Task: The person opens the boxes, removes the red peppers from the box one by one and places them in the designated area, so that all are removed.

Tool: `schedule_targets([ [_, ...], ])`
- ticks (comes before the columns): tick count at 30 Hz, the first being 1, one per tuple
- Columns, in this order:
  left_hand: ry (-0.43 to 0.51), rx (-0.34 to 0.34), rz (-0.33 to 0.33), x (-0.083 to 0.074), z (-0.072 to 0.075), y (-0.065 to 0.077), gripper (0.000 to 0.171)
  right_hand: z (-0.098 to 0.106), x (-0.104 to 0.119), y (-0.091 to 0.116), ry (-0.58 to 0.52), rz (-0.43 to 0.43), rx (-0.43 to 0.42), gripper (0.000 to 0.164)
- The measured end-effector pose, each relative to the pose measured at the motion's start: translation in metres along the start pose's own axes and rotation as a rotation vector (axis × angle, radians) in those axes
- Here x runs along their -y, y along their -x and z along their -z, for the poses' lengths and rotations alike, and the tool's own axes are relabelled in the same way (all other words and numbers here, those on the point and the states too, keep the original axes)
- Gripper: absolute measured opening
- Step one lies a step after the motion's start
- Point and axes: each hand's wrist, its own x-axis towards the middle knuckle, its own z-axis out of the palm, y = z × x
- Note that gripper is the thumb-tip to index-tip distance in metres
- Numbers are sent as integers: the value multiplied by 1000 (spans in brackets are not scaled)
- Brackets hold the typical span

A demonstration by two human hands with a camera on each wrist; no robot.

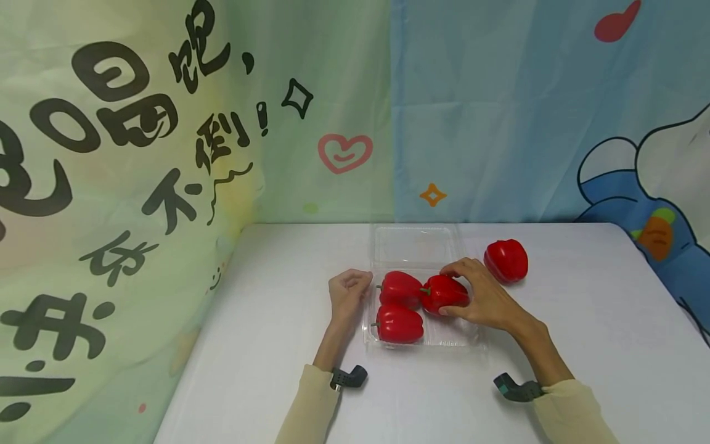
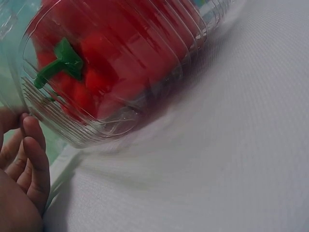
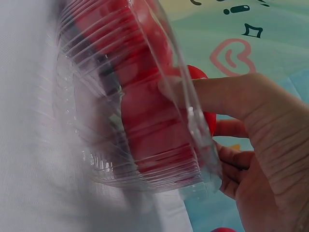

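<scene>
A clear plastic clamshell box (image 1: 450, 334) lies on the table with its lid (image 1: 416, 245) folded back on the far side. Two red bell peppers sit in its left half, one pepper (image 1: 400, 288) behind the other pepper (image 1: 399, 324). My right hand (image 1: 488, 299) grips a third red bell pepper (image 1: 444, 292) by its sides, thumb in front and fingers behind, in the far right part of the box. At the box's left rim, my left hand (image 1: 349, 296) pinches the plastic edge between thumb and fingertips. A green stem (image 2: 63, 65) shows through the wall in the left wrist view.
Another red bell pepper (image 1: 506, 261) lies on the white table (image 1: 577, 308), right of the box and beyond my right hand. A printed cloth (image 1: 477, 123) hangs behind the table, and more of it runs along the left side.
</scene>
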Motion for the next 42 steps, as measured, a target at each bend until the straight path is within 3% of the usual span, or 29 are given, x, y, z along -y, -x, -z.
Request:
schedule_targets([
  [11,9,-4,19,-1,-3,2,17,4,-1,-1,-55,2,14,86],
  [17,13,-7,23,-3,-3,4,19,7,0,2,-72,-25,-31,87],
  [31,-12,-11,21,-2,-6,4,16,22,-5,11,-80,26,-372,84],
  [42,-10,-19,21,-4,-2,4,18,37,-21,15,-109,-114,-632,82],
])
